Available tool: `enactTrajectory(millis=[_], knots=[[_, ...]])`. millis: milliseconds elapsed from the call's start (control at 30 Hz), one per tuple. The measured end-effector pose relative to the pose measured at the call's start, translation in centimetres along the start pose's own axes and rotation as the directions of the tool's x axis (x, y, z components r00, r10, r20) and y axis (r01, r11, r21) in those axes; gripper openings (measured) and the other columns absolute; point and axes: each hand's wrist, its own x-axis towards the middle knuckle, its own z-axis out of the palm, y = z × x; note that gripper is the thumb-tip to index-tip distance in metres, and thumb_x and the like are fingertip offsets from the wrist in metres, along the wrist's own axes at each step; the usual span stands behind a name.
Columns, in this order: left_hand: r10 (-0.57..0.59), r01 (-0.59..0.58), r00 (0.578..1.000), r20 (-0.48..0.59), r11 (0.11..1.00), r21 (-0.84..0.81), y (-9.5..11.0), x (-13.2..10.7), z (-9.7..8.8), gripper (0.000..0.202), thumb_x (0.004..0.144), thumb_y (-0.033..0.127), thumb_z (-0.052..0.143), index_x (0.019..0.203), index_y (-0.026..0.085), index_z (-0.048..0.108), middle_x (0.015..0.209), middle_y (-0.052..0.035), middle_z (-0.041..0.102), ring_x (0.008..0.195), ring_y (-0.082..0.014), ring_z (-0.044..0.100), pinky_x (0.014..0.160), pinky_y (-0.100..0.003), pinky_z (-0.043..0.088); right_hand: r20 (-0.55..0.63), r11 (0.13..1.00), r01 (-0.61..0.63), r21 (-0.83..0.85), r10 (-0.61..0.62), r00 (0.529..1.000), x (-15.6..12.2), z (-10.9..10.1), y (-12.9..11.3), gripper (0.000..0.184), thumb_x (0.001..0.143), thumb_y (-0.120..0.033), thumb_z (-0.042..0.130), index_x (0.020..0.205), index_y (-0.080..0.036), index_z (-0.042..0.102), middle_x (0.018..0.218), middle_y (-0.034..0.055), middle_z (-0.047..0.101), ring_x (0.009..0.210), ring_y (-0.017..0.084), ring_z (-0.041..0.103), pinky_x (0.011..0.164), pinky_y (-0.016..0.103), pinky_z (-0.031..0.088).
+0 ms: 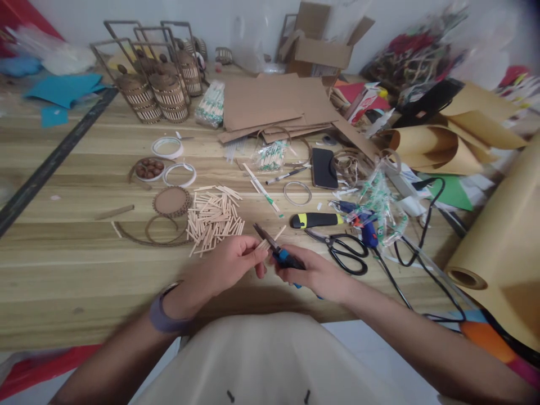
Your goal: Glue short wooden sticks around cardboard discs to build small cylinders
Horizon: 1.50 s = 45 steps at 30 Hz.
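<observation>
Centrally, the left hand [234, 260] pinches a few slim, pale wooden sticks [264, 244], while the right hand [312, 274] is wrapped around blue-handled metal cutters [287, 259], whose dark jaws meet those sticks. Both hands are over the pale wood-grained counter [84, 270]. Just beyond the left hand lies a loose heap of short, pale wooden pieces [215, 219], beside a round brown disc with a ridged rim [171, 200]. Near the right hand lie a black-and-yellow utility knife [317, 220] and black-handled metal scissors [348, 253].
</observation>
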Motion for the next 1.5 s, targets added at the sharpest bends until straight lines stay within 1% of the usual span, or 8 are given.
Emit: enactTrajectory(millis=[233, 567, 800, 1067, 1267, 1333, 1400, 1500], knots=[[-0.001, 0.002, 1.0, 0.014, 0.999, -0.042, -0.4, 0.1, 0.1, 0.045, 0.098, 0.046, 0.044, 0.064, 0.02, 0.06, 0.071, 0.0005, 0.069, 0.072, -0.0164, 0.064, 0.079, -0.029, 0.047, 0.078, 0.967, -0.116, 0.228, 0.101, 0.992, -0.4, 0.0, -0.7, 0.024, 0.072, -0.032, 0.063, 0.093, -0.02, 0.06, 0.094, 0.0045, 0.059, 0.089, 0.02, 0.053, 0.08, 0.034, 0.043], [-0.027, 0.028, 1.0, 0.009, 0.989, -0.147, -0.5, 0.1, 0.3, 0.044, 0.094, 0.049, 0.047, 0.061, 0.021, 0.054, 0.06, 0.0023, 0.06, 0.07, -0.017, 0.064, 0.08, -0.03, 0.048, 0.059, 0.984, -0.105, 0.142, 0.098, 0.993, -0.1, 0.1, -0.2, 0.017, 0.073, -0.027, 0.061, 0.087, -0.019, 0.057, 0.088, 0.0023, 0.056, 0.082, 0.017, 0.052, 0.071, 0.029, 0.041], [-0.03, 0.025, 0.999, -0.028, 0.986, -0.166, -0.5, 0.3, 0.5, 0.042, 0.092, 0.05, 0.048, 0.061, 0.022, 0.048, 0.057, 0.0049, 0.053, 0.065, -0.0151, 0.059, 0.08, -0.03, 0.047, -0.021, 0.991, -0.091, 0.099, 0.094, 0.995, 0.0, 0.9, 0.2, 0.016, 0.068, -0.022, 0.054, 0.084, -0.019, 0.053, 0.07, -0.0037, 0.046, 0.061, 0.012, 0.041, 0.057, 0.027, 0.032], [-0.033, 0.032, 0.999, -0.004, 0.99, -0.139, -0.4, 0.2, 0.5, 0.044, 0.093, 0.052, 0.047, 0.061, 0.022, 0.047, 0.059, 0.0037, 0.054, 0.067, -0.0158, 0.059, 0.076, -0.03, 0.045, -0.057, 0.997, -0.05, 0.065, 0.053, 0.997, 0.1, 1.2, 0.4, 0.014, 0.071, -0.023, 0.056, 0.085, -0.02, 0.054, 0.07, -0.0031, 0.048, 0.064, 0.013, 0.043, 0.059, 0.028, 0.033], [-0.026, 0.012, 0.995, -0.099, 0.99, -0.138, -0.4, 0.2, -0.5, 0.037, 0.091, 0.052, 0.047, 0.068, 0.023, 0.052, 0.056, 0.0049, 0.05, 0.066, -0.0177, 0.062, 0.074, -0.031, 0.046, -0.017, 0.998, -0.011, 0.066, 0.012, 1.0, -0.6, 0.0, 0.4, 0.017, 0.08, -0.028, 0.06, 0.094, -0.019, 0.059, 0.091, 0.003, 0.061, 0.083, 0.017, 0.054, 0.073, 0.03, 0.043], [-0.039, 0.024, 0.987, -0.155, 0.995, -0.097, -0.5, 0.0, -1.1, 0.037, 0.09, 0.052, 0.046, 0.069, 0.023, 0.052, 0.057, 0.0042, 0.053, 0.067, -0.0187, 0.064, 0.074, -0.031, 0.047, -0.114, 0.999, -0.023, 0.022, 0.025, 0.993, -1.0, -0.7, 0.5, 0.015, 0.082, -0.03, 0.058, 0.092, -0.019, 0.059, 0.088, 0.0035, 0.062, 0.081, 0.018, 0.057, 0.072, 0.031, 0.045], [-0.057, 0.056, 0.985, -0.166, 0.998, -0.008, -0.6, -0.1, -1.5, 0.038, 0.091, 0.051, 0.044, 0.067, 0.023, 0.051, 0.062, 0.002, 0.06, 0.071, -0.0195, 0.066, 0.077, -0.032, 0.047, -0.293, 0.987, -0.035, -0.155, -0.012, 0.956, -1.2, -1.3, 0.5, 0.013, 0.084, -0.033, 0.056, 0.087, -0.021, 0.057, 0.082, 0.0032, 0.062, 0.077, 0.019, 0.057, 0.071, 0.033, 0.046], [-0.062, 0.093, 0.986, -0.152, 0.975, 0.204, -0.6, 0.0, -1.5, 0.04, 0.094, 0.047, 0.039, 0.065, 0.022, 0.052, 0.068, -0.0004, 0.065, 0.074, -0.0201, 0.065, 0.076, -0.031, 0.045, -0.459, 0.86, -0.013, -0.51, -0.259, 0.85, -0.9, -1.7, -0.1, 0.011, 0.089, -0.032, 0.053, 0.087, -0.022, 0.055, 0.088, 0.0068, 0.064, 0.083, 0.023, 0.06, 0.077, 0.037, 0.047]])
